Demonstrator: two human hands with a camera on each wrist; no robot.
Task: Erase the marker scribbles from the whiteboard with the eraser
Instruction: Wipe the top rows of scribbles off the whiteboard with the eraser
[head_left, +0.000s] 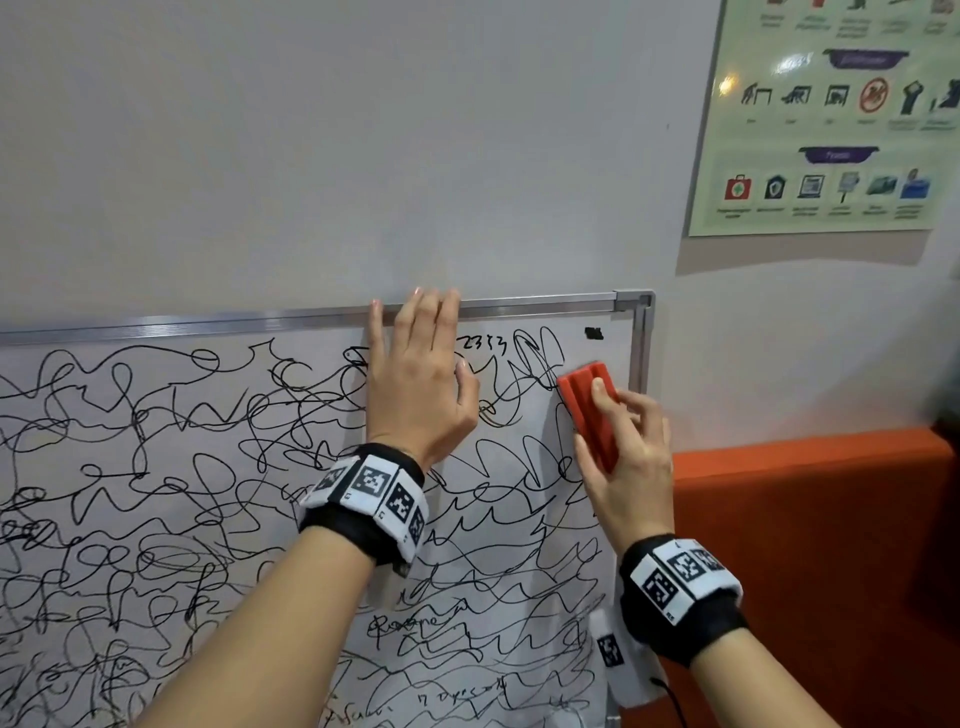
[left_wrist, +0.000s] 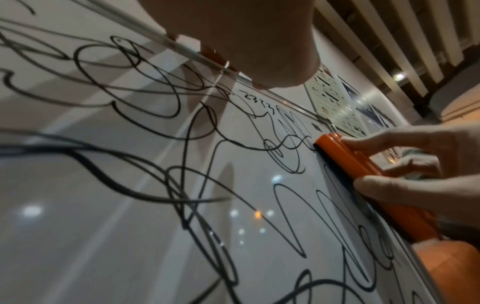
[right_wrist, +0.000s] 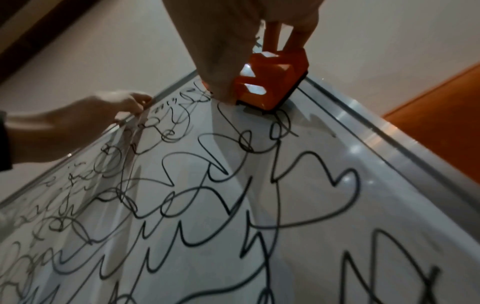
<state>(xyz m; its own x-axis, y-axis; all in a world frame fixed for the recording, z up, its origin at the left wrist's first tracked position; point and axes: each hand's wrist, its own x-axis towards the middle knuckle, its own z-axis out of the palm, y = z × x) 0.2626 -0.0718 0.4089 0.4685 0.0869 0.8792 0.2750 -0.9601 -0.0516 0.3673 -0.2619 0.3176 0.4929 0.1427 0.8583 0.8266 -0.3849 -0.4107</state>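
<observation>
A whiteboard (head_left: 610, 545) with a silver frame leans against the wall, covered in black marker scribbles (head_left: 156, 467). My left hand (head_left: 415, 374) lies flat on the board near its top edge, straight fingers reaching over the frame. My right hand (head_left: 623, 447) grips a red-orange eraser (head_left: 587, 395) and presses its dark felt against the board by the top right corner. In the left wrist view the eraser (left_wrist: 345, 156) sits between thumb and fingers. From the right wrist the eraser (right_wrist: 270, 82) lies beside the right frame rail, and the scribbles (right_wrist: 207, 205) fill the board below it.
An orange padded seat (head_left: 810, 545) stands just right of the board. A green safety poster (head_left: 831, 114) hangs on the wall above right. A small black mark (head_left: 594, 333) sits near the board's top right corner. A white tagged device (head_left: 618, 654) hangs at the board's right edge.
</observation>
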